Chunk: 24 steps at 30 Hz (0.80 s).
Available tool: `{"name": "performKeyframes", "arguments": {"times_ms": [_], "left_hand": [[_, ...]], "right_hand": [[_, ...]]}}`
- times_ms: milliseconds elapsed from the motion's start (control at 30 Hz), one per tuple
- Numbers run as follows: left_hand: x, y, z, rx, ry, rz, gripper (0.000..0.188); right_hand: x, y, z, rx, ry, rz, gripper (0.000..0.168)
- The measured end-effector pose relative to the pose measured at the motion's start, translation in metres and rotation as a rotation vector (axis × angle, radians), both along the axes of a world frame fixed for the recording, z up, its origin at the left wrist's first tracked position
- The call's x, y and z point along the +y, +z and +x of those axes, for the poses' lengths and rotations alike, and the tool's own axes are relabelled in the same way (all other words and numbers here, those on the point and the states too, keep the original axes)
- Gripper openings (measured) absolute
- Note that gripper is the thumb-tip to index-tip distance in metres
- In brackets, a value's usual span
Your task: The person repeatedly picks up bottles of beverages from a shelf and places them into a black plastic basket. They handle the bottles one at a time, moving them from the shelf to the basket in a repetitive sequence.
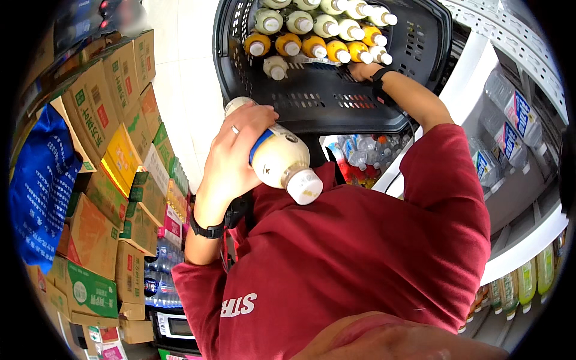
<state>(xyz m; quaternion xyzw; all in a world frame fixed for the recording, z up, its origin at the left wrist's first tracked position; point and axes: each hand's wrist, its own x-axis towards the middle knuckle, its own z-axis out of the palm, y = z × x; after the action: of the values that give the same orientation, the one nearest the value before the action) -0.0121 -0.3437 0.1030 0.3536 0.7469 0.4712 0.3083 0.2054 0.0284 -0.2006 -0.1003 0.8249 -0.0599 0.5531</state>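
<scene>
My left hand (238,148), with a ring on a finger, is closed around a large plastic bottle (281,157) of pale, cream-coloured drink. The bottle lies tilted in front of my chest, its white cap towards me. Ahead, a black plastic basket (306,118) with slotted walls holds rows of pale-drink bottles (299,22) and a row of orange-drink bottles (315,46). One pale bottle (275,67) sits nearer me. My right hand (365,71) reaches inside the basket beside the bottle row; its fingertips are hidden, so whether it grips anything cannot be told.
Cardboard cartons (90,103) are stacked along the left, with a blue plastic sheet (45,189) and packs of bottled drinks (162,274). White metal shelving (468,67) at right holds clear bottles (513,112) and green-drink bottles (526,281). Beyond the basket's near edge are piled bottles (360,153).
</scene>
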Motion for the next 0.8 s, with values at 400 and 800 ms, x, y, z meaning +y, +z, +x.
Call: {"name": "performKeyframes", "arguments": {"times_ms": [400,800], "left_hand": [[0.014,0.004,0.011,-0.032,-0.001,0.020,0.054],[0.009,0.011,0.005,0.003,-0.060,-0.042,0.052]], "right_hand": [[0.016,-0.050,0.024,-0.036,-0.174,-0.127,0.033],[-0.008,0.002,-0.025,-0.171,-0.141,0.026,0.046]]}}
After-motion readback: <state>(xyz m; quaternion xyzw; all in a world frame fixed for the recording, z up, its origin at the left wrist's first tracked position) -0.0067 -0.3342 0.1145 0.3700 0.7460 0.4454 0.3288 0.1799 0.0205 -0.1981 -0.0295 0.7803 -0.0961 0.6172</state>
